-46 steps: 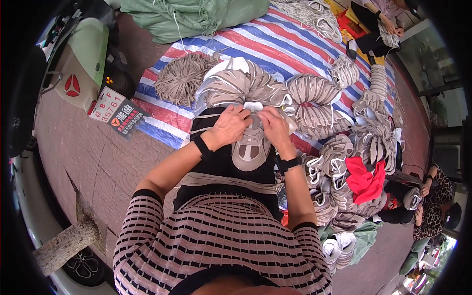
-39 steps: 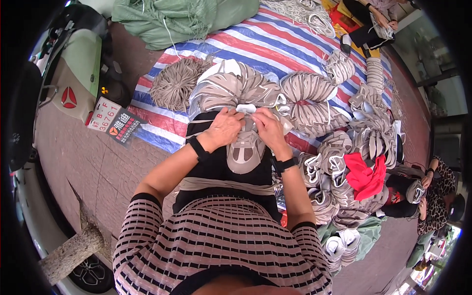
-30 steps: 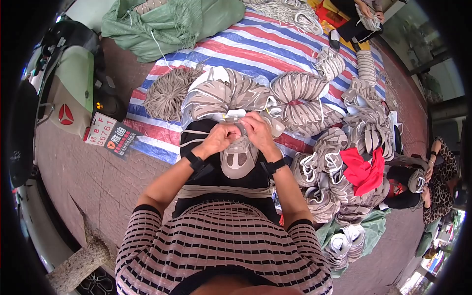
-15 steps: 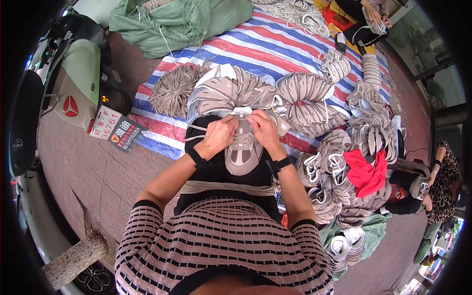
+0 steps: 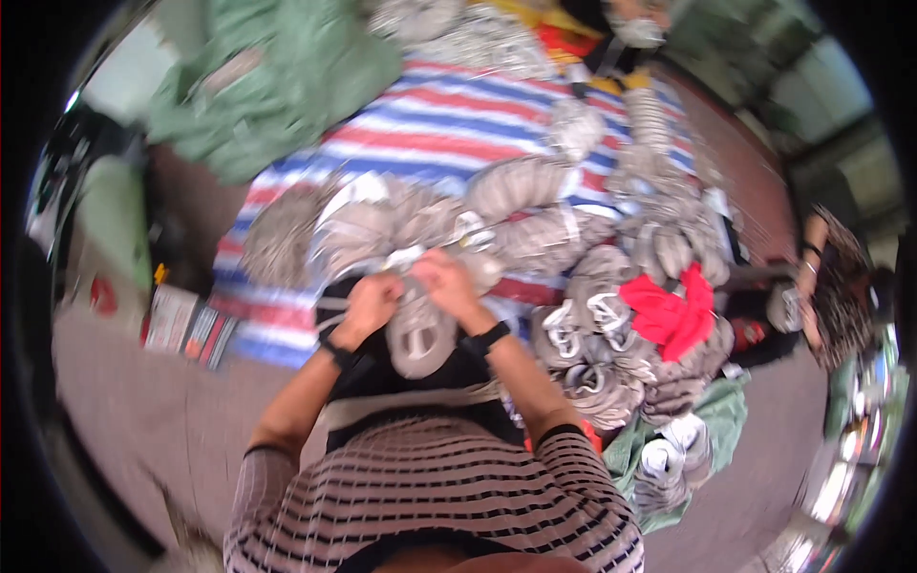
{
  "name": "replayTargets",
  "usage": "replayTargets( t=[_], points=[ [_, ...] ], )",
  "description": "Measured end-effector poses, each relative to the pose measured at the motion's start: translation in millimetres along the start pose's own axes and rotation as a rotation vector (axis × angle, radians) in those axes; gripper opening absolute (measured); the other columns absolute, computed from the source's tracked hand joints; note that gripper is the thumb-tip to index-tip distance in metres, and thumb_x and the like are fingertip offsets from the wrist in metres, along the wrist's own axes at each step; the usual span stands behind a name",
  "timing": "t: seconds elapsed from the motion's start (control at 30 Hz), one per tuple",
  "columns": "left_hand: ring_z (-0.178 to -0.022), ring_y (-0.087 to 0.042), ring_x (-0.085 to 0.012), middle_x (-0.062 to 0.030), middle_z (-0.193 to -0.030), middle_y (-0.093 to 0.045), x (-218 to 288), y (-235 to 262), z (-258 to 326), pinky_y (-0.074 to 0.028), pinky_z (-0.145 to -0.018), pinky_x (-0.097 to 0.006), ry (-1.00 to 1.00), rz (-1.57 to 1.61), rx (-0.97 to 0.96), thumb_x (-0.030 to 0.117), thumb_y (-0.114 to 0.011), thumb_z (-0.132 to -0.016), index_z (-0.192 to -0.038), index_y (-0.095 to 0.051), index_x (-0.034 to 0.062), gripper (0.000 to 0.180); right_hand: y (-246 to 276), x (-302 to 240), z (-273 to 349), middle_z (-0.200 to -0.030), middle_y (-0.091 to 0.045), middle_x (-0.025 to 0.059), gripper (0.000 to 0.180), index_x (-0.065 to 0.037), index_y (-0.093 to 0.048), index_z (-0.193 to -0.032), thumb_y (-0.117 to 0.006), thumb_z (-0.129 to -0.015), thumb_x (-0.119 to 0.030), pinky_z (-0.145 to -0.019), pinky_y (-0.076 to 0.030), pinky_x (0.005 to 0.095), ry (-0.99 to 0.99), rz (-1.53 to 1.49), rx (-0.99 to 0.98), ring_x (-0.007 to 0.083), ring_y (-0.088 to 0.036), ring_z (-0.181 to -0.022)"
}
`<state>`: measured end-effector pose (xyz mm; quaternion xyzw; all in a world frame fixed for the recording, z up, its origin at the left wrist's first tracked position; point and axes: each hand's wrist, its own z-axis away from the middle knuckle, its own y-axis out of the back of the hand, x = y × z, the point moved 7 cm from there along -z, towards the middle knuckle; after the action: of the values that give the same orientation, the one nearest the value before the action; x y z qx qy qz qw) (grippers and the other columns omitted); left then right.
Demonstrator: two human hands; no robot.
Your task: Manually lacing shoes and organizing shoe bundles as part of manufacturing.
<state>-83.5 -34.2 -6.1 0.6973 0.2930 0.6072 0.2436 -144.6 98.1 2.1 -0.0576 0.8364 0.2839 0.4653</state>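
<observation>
A beige-grey shoe upper (image 5: pixel 420 346) lies toe toward me on the black cloth over my lap. My left hand (image 5: pixel 373 304) is closed on its left side near the lacing rows. Opposite it, my right hand (image 5: pixel 445 283) pinches the upper's right side, close to the white collar lining. A pale lace (image 5: pixel 330 306) loops out beside my left hand. Motion blur hides the fingertips, and I cannot see whether they also grip a lace. Just beyond my hands sits a curved stack of similar uppers (image 5: pixel 358 229). A pale strip (image 5: pixel 382 411) crosses my lap at the waist.
Striped plastic sheeting (image 5: pixel 411 143) bears a lace bundle (image 5: pixel 282 234) and stacked uppers (image 5: pixel 521 181). More uppers (image 5: pixel 597 382) and a red cloth (image 5: pixel 673 310) lie to my right. A green sack (image 5: pixel 277 86) is far left, a scooter (image 5: pixel 110 220) left. Co-workers' hands (image 5: pixel 812 320) handle shoes.
The whole view has shifted and turned, and is now blurred; my hands and the upper appear lower and further left. Both hands remain at the upper.
</observation>
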Motion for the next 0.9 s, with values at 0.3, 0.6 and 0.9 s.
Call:
replayTargets(
  t=[0.3,0.6,0.9],
  points=[
    [-0.063,-0.06,-0.0386,-0.0192,-0.064,-0.059,14.5,3.9,8.3,-0.047,-0.056,-0.049,-0.044,-0.404,-0.119,0.01,-0.057,-0.072,-0.077,-0.054,0.0085,0.006,-7.8,-3.9,2.6,-0.088,-0.056,0.0076,0.009,-0.007,-0.06,-0.085,-0.054,-0.085,-0.014,-0.066,-0.046,0.0364,-0.01,0.042,-0.077,0.0282,-0.058,-0.079],
    [-0.06,-0.059,-0.0351,-0.0188,-0.06,-0.057,8.5,-5.8,3.9,-0.046,-0.054,-0.045,-0.21,-0.397,-0.244,0.009,-0.056,-0.068,-0.071,-0.053,0.0044,0.006,-8.6,-7.1,6.8,-0.088,-0.056,0.0065,0.01,-0.008,-0.06,-0.085,-0.055,-0.083,-0.016,-0.068,-0.046,0.0373,-0.071,0.098,-0.048,0.0286,-0.058,-0.082],
    [-0.057,-0.049,-0.0175,-0.0122,-0.065,-0.051,5.3,-4.7,2.1,-0.041,-0.056,-0.031,-0.051,0.13,-0.189,0.005,-0.054,-0.082,-0.081,-0.056,0.0019,0.004,-14.9,14.8,0.2,-0.08,-0.055,0.0076,0.009,-0.007,-0.058,-0.072,-0.055,-0.077,-0.013,-0.063,-0.045,0.0373,0.041,-0.119,0.102,0.0281,-0.057,-0.074]
  ],
)
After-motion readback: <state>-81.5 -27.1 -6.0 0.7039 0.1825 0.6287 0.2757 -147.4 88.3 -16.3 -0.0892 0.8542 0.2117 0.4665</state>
